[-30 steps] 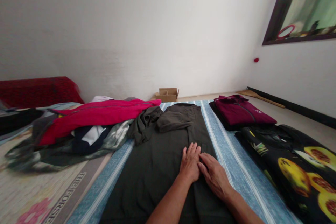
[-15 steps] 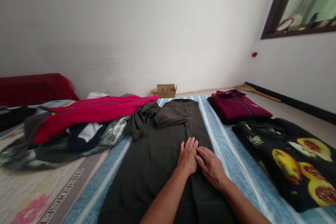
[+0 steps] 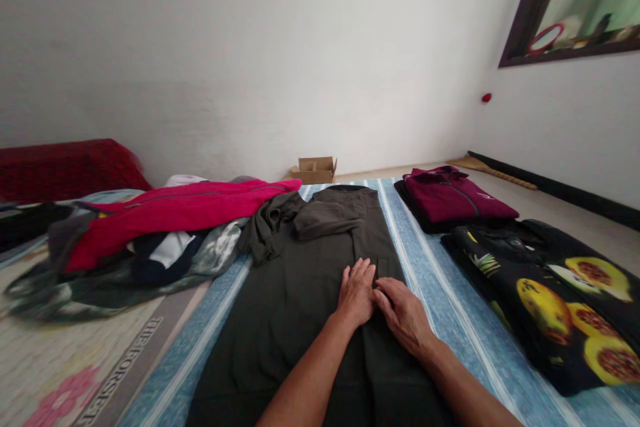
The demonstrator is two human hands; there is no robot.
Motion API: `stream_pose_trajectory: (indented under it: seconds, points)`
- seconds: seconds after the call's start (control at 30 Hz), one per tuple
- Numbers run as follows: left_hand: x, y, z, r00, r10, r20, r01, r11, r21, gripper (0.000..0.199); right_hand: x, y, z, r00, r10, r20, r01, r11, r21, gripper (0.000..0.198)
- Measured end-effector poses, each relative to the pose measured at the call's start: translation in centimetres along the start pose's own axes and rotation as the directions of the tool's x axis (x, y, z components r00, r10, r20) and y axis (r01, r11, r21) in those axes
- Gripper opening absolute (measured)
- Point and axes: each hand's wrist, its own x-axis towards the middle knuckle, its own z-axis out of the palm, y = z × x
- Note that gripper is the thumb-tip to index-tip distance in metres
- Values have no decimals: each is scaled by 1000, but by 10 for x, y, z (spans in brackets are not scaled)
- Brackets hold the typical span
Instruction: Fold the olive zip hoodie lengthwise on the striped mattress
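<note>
A dark grey-green shirt (image 3: 300, 320) lies spread lengthwise in front of me, its right side folded inward and one sleeve laid across the upper part. My left hand (image 3: 357, 290) rests flat on the folded strip, fingers stretched forward. Just to its right, my right hand (image 3: 404, 313) has its thumb and fingers drawn together on the cloth, by a small dark pocket-like edge. The two hands touch or nearly touch. At the shirt's left, the other sleeve (image 3: 267, 230) is bunched up.
A blue striped sheet (image 3: 450, 300) lies underneath. Left is a loose clothes heap topped by a pink garment (image 3: 175, 213). To the right lie a folded maroon top (image 3: 450, 197) and a folded black fruit-print garment (image 3: 545, 307). A cardboard box (image 3: 315, 170) stands by the wall.
The right hand's fingers have curled in slightly at the cloth edge. My left hand stays flat in nearly the same spot. The view has shifted very slightly.
</note>
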Motion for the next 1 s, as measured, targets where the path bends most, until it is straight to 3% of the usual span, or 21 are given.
stream_pose_trajectory:
  seconds: [0.17,0.43,0.7,1.0]
  points:
    - [5,-2,-19,1000,-12,-10,12,999,-29,41,-1,-1,-2,1000,-10,-12,11,999,46,25]
    - [35,-30,-57,988,-76,-136,77,997,2,34,1,-7,-4,998,-60,13,60,997,-43,22]
    - [56,-25,-37,966,-223,-128,232,971,60,28,1,-7,-2,993,-111,29,113,989,-96,20]
    - [57,-15,-26,969,-191,-158,218,959,182,33,-2,-14,1,989,-120,82,133,977,-164,14]
